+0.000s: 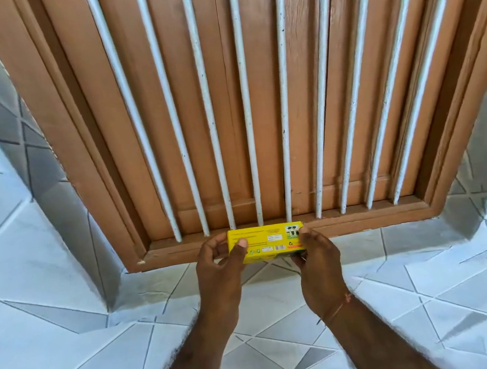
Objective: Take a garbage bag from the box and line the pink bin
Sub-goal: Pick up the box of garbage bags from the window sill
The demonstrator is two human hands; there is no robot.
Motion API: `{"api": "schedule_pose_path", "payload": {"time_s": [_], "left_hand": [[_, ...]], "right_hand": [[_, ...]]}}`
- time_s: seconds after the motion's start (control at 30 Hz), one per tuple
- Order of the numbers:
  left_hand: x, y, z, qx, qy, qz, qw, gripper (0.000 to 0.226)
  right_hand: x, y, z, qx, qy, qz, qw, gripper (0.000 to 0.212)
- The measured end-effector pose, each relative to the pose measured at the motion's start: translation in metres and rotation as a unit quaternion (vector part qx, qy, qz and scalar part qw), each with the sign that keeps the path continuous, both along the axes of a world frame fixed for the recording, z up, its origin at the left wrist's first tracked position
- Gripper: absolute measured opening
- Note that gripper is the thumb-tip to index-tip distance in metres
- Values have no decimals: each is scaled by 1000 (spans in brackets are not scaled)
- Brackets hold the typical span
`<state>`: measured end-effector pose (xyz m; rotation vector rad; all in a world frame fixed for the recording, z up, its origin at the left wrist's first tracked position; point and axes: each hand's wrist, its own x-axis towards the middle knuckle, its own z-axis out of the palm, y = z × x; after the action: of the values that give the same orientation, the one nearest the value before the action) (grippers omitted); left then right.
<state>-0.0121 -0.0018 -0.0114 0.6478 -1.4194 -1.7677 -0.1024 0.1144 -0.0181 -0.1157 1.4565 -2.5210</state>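
Observation:
A small yellow garbage-bag box (268, 242) with printed labels is held level in front of the window sill, long side across. My left hand (219, 265) grips its left end, thumb on the front face. My right hand (319, 256) grips its right end, fingers wrapped under it. The box looks closed. No bag is out, and the pink bin is not in view.
A brown wooden window frame (360, 220) with closed shutters and several white vertical bars (248, 123) fills the upper view. Grey-and-white patterned tiles (67, 293) cover the recess walls and the ledge below the sill.

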Motion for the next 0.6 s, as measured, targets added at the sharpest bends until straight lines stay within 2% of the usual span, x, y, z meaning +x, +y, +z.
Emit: {"api": "schedule_pose_path", "payload": {"time_s": [0.1,0.2,0.27,0.33,0.37,0.47,0.53,0.6], "left_hand": [[15,-8,4,34,18,-20,999,22],[27,-14,19,44,28,-47,998,25],[31,-17,37,0,30,-48,998,27],[31,-14,58,-136,6,-43,990,30],[31,-10,68,-229,-20,-43,972,32],[30,8,97,-461,-72,-32,884,37],[27,20,114,-538,-79,-40,838,39],[21,31,130,-579,-75,-61,810,40]], "right_hand": [[7,-5,-2,-23,-12,-29,999,21],[12,0,1,-103,-121,12,987,18],[12,0,-3,-67,-179,43,981,13],[9,-2,-9,-51,-221,38,973,20],[10,-3,-11,-68,-246,32,966,25],[18,-4,-10,-129,-276,73,950,23],[23,-4,-5,-197,-294,134,926,41],[21,-1,-5,-244,-301,179,904,49]]}}
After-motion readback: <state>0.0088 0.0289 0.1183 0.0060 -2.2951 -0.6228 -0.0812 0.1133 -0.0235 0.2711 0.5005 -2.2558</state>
